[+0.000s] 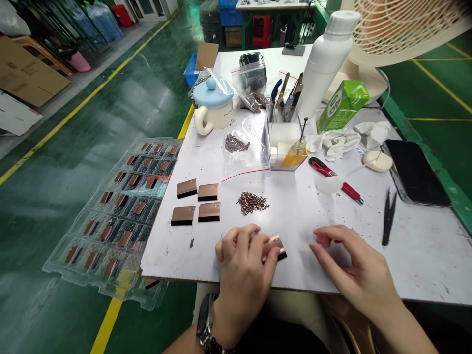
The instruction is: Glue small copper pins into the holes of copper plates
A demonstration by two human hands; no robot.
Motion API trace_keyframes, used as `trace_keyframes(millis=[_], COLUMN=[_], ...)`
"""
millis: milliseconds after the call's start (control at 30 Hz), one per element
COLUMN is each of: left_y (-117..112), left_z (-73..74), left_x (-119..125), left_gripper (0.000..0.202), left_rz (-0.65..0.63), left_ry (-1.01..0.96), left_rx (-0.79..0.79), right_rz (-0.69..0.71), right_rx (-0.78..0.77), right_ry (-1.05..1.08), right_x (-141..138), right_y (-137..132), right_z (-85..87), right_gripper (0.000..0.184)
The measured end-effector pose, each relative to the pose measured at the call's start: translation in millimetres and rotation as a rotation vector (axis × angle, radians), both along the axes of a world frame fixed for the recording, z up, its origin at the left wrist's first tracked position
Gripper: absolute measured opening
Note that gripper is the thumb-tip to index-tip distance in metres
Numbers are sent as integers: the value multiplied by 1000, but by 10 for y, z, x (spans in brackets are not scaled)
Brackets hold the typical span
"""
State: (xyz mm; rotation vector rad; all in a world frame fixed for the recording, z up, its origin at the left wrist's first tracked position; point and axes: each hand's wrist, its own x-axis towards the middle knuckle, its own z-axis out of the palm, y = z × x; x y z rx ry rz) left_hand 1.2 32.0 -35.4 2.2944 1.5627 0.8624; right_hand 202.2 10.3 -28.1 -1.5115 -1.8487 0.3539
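In the head view, we hold a black-edged copper-coloured plate [276, 243] in our left hand [244, 258] near the table's [295, 209] front edge.
Our right hand [356, 268] is curled just to the right, thumb and fingertips narrowly parted above the tabletop; beyond the left hand we see a heap of small copper-coloured screw-like pieces [252, 202], with four matching plates [209, 210] in two rows to its left.
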Motion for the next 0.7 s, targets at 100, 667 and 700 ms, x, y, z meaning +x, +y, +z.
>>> trace_keyframes(millis=[100,667,700], left_y=[180,564,562], left_z=[9,118,114], left_x=[-253,-932,-949], left_gripper=[21,27,24], left_rz=[113,75,64], left_ry=[103,490,448], left_rx=[141,-163,-163], right_rz=[-101,-384,-376], right_rx=[33,23,20], right_ry=[-2,-181,-199], right_x=[162,778,793], right_y=[-15,600,632], right_z=[20,59,35], right_gripper=[18,33,36])
